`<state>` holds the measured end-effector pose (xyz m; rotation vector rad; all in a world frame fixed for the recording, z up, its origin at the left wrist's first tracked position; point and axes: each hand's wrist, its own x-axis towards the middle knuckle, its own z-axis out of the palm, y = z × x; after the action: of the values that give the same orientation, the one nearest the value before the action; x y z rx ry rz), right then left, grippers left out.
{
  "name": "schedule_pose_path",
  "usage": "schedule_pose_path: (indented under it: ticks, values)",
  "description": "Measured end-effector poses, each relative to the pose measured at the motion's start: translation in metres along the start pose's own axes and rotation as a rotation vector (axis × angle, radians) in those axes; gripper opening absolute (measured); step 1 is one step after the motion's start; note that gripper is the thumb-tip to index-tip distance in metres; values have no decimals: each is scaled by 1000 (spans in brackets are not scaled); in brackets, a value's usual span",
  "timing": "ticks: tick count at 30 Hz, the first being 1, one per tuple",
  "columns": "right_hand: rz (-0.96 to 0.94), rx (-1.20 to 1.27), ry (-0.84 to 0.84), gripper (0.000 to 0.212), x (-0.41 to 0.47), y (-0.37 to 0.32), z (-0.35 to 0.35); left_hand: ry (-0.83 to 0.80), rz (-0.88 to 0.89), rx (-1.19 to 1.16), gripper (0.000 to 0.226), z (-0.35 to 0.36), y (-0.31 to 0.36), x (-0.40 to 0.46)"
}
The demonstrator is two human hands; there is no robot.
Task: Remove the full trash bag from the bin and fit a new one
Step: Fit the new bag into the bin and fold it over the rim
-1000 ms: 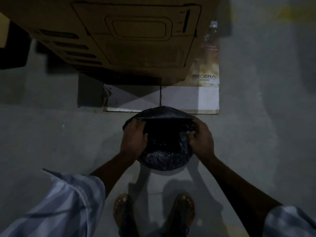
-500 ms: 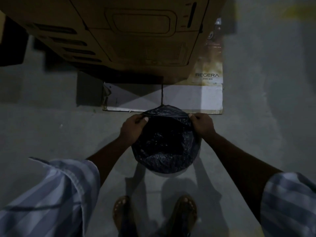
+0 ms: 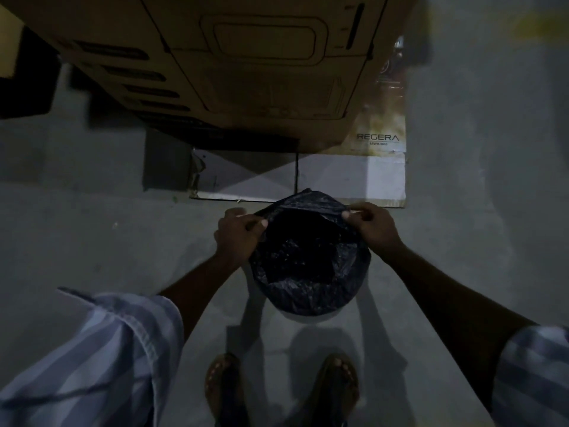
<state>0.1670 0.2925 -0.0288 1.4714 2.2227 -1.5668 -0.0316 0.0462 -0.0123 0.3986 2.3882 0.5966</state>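
Note:
A black trash bag [image 3: 311, 272] lines a small round bin on the floor, its mouth open and dark inside. Only a pale sliver of the bin [image 3: 308, 318] shows under the bag's near side. My left hand [image 3: 238, 234] pinches the bag's edge at the far left of the rim. My right hand [image 3: 374, 228] pinches the edge at the far right. The far edge of the bag is pulled taut between both hands. What lies inside the bag is too dark to see.
A large brown cardboard box [image 3: 246, 66] stands just beyond the bin, on a flattened white carton [image 3: 354, 177] printed REGERA. My sandalled feet [image 3: 283, 386] stand close behind the bin. Grey concrete floor [image 3: 477, 211] spreads left and right.
Both hands slid from the sides of the rim up to its far edge, and the bag's far edge is now lifted and stretched between them.

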Motion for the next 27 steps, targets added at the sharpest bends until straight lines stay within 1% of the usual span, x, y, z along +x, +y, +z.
schedule_pose_path:
  ticks: [1,4,6,8,10,12,14,15,17,18,19,20,21,22,23,24,25,26,27]
  values:
    - [-25,-43,-7,21,0,-3,0,-46,-26,-101,30,1,-1,4]
    - [-81,-127,75,17,3,-7,2,-213,-93,-303,37,-3,8,4]
    - [-82,-103,128,18,6,-10,2,-252,-125,-410,39,-6,13,1]
    - [-39,-60,152,17,10,-12,2,-254,-101,-405,34,-10,18,-1]
    - [51,-9,194,13,16,-13,5,-268,-77,-418,30,-10,17,0]
    - [164,35,247,9,20,-13,6,-294,-72,-424,37,-12,19,-1]
    - [239,11,280,13,25,-6,5,-337,-55,-425,40,-9,13,0]
    - [253,-13,261,17,27,-1,6,-364,-42,-443,38,-8,11,-2]
    - [274,-66,206,20,31,10,8,-369,-81,-480,33,-4,5,-5]
    - [279,-92,147,22,32,13,8,-347,-123,-489,31,-2,3,-4]
    - [316,-62,82,26,32,14,9,-325,-160,-503,30,0,-1,-4]
    - [313,-111,6,29,32,15,7,-307,-187,-511,29,2,-3,-5]
    - [317,-84,-21,32,31,16,4,-284,-195,-511,30,4,-5,-7]
    - [368,43,6,38,27,15,3,-234,-180,-454,32,7,-8,-10]
    - [355,103,36,45,20,12,1,-142,-140,-322,33,9,-11,-16]
    - [335,32,23,51,10,8,-1,-10,-76,-141,33,11,-13,-23]
    - [261,-33,67,55,1,11,-3,134,20,43,32,13,-12,-32]
    - [196,-98,149,57,-10,11,-4,237,153,183,29,16,-8,-42]
    - [118,-192,258,53,-26,8,-2,269,310,241,26,19,-2,-52]
